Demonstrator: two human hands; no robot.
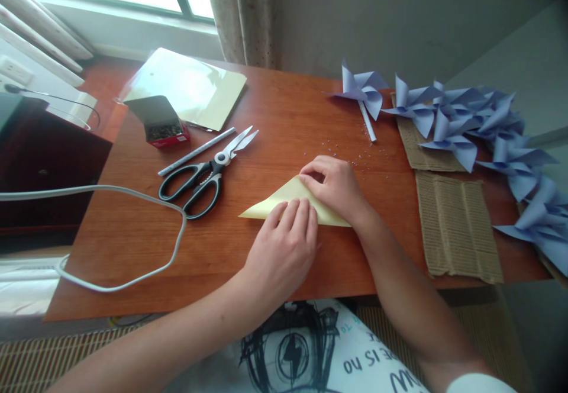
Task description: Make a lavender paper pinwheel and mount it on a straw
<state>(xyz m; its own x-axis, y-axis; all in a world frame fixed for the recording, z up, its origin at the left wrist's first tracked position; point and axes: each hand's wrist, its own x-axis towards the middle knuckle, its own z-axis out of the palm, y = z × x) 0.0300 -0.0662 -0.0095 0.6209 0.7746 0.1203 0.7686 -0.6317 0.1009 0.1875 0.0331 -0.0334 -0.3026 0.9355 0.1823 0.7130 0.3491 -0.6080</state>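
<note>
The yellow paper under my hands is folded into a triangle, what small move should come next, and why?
Probably run the right hand along the fold to crease it: the yellow paper lies flat as a triangle, the left hand pinning its lower edge and the right hand's fingertips on its top corner.

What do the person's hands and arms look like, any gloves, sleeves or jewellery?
Both hands are bare: no gloves, rings or watch visible on the left hand or the right hand. The forearms are uncovered; a white sleeve edge shows only at the right arm's upper end.
</note>
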